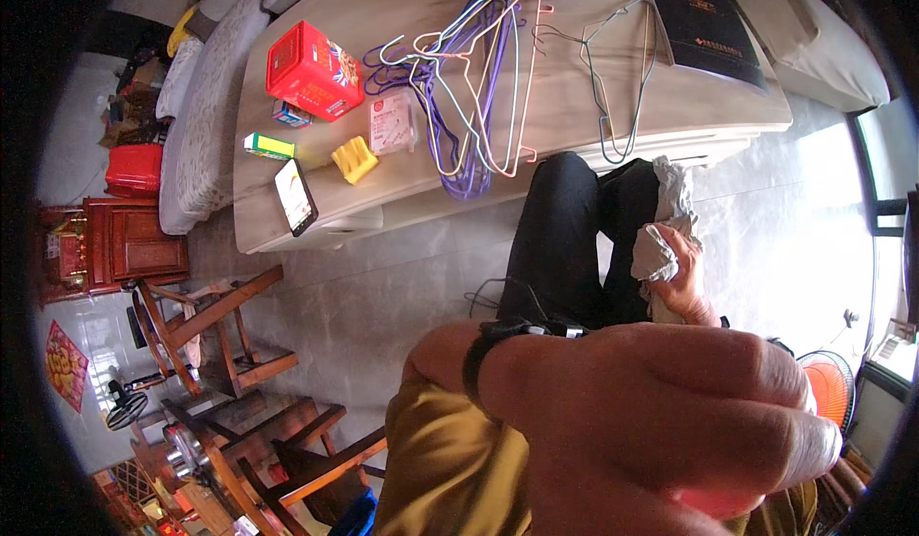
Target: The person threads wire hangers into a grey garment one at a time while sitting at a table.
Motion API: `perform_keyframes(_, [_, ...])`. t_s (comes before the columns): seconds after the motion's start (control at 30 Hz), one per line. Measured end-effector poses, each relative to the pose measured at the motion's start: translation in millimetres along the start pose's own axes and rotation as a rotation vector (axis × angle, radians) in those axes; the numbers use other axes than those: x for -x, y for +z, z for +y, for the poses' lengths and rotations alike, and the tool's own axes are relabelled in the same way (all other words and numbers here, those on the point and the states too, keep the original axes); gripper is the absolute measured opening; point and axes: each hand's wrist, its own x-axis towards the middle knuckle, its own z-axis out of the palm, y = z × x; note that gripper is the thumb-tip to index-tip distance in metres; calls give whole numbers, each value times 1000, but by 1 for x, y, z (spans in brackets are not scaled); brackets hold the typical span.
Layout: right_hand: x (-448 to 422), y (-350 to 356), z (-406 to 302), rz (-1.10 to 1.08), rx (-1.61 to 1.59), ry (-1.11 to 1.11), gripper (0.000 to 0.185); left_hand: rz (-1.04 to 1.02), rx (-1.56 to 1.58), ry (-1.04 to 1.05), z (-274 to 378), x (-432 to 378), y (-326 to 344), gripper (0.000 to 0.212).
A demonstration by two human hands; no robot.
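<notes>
My left hand (660, 421) is very close to the camera, its back towards me and its fingers curled. A dark band circles its wrist; whether the fingers hold anything is hidden. Above my right thigh, my right hand (678, 274) grips a crumpled pale-grey sheet (655, 252), cloth or paper. More of the sheet drapes along the outer side of the black-trousered leg (556, 249). Ahead stands a marble-patterned table (344, 227). Purple and pastel clothes hangers (459, 105) lie there in a tangled pile, with several more hangers (610, 91) to their right.
On the table are a red tub (312, 69), a phone (294, 195), a yellow object (355, 160), small boxes (269, 145), a clear plastic case (393, 123) and a black folder (703, 23). Wooden chairs (215, 335) stand left, an orange fan (826, 389) right.
</notes>
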Motion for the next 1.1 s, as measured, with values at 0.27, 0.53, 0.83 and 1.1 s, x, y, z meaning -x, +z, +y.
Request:
perform_keyframes(0.27, [0, -1, 1, 10, -34, -6, 57, -87, 0, -116, -4, 2, -14, 20])
perform_keyframes(0.53, [2, 2, 6, 47, 1, -32, 58, -367, -91, -346, -9, 12, -36, 28])
perform_keyframes(0.83, [0, -2, -2, 15, 17, 11, 59, 1, -996, -479, -34, 95, -162, 12])
perform_keyframes(1.1, [-6, 1, -8, -18, 1, 20, 58, 303, -1318, -803, 7, 188, -251, 26])
